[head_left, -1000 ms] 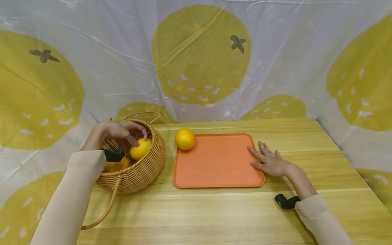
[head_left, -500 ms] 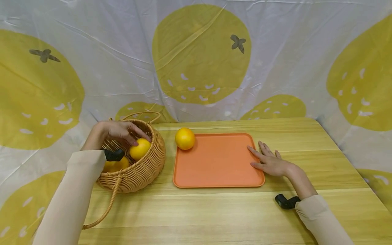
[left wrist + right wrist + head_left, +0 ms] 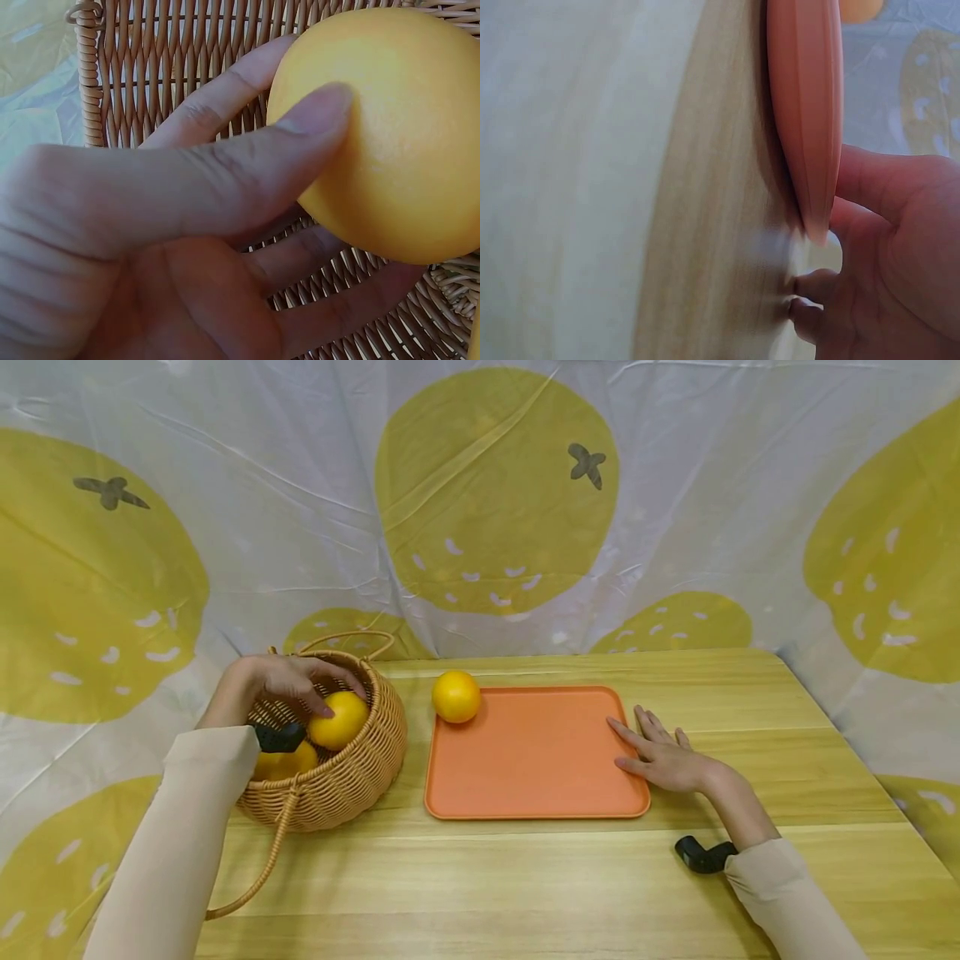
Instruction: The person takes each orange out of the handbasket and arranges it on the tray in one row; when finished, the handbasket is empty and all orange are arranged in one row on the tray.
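Note:
Inside the wicker basket (image 3: 341, 797), my left hand (image 3: 288, 681) holds an orange (image 3: 341, 720). The left wrist view shows the thumb (image 3: 315, 112) pressed on the near side of this orange, with the other fingers reaching behind and under it. More orange fruit (image 3: 285, 764) lies lower in the basket, partly covered by the wrist. My right hand (image 3: 667, 764) rests with spread, straight fingers on the right rim of the orange-coloured tray (image 3: 540, 760). Another orange (image 3: 456, 697) sits at the tray's far left corner.
The basket stands left of the tray on a wooden table (image 3: 525, 885). One basket handle (image 3: 262, 877) hangs down toward the front, the other rises at the back. A fruit-print cloth (image 3: 495, 493) hangs behind the table. Each wrist wears a black camera mount (image 3: 703, 856).
In the basket, my left fingers have slid down round the far side of the orange, and it has shifted slightly left. My right hand stays on the tray's rim.

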{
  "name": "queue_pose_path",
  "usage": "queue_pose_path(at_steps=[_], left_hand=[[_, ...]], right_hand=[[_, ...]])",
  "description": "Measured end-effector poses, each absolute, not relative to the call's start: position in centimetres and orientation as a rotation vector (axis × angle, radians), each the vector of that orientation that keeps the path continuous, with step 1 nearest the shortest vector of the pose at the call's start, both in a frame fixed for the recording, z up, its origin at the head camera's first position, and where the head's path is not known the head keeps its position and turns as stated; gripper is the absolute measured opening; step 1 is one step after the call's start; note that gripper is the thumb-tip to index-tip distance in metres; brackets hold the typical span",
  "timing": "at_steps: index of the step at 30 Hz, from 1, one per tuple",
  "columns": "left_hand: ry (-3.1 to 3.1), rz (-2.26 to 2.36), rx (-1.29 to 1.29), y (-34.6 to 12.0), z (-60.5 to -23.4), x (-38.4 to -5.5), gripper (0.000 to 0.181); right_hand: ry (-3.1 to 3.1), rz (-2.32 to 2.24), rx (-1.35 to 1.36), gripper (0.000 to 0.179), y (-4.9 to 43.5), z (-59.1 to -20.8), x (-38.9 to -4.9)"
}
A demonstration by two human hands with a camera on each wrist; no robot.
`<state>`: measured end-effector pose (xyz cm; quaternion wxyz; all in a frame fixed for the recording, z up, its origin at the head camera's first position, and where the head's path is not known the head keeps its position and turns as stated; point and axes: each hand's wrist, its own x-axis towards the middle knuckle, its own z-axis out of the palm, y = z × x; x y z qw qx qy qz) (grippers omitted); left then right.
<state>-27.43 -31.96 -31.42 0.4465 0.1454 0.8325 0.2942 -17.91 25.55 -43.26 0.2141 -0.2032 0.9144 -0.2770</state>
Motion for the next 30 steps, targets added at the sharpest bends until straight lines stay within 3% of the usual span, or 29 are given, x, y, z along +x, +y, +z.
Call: queue_pose_path(at_steps=[6, 16, 30], left_hand=[[2.048, 0.734, 0.289, -31.9, -31.6, -27.3, 0.061], [2.038, 0.688, 0.336, -32.2, -31.5, -27.3, 0.050], [2.048, 0.653, 0.310, -32.1, -31.5, -27.1, 0.057]], right_hand=[[2.549, -0.793, -0.583, 0.074, 25.8, -44.0, -18.1], [2.536, -0.735, -0.551, 0.074, 25.2, -42.9, -17.8], [2.548, -0.807, -0.592, 0.074, 25.6, -43.7, -17.9]])
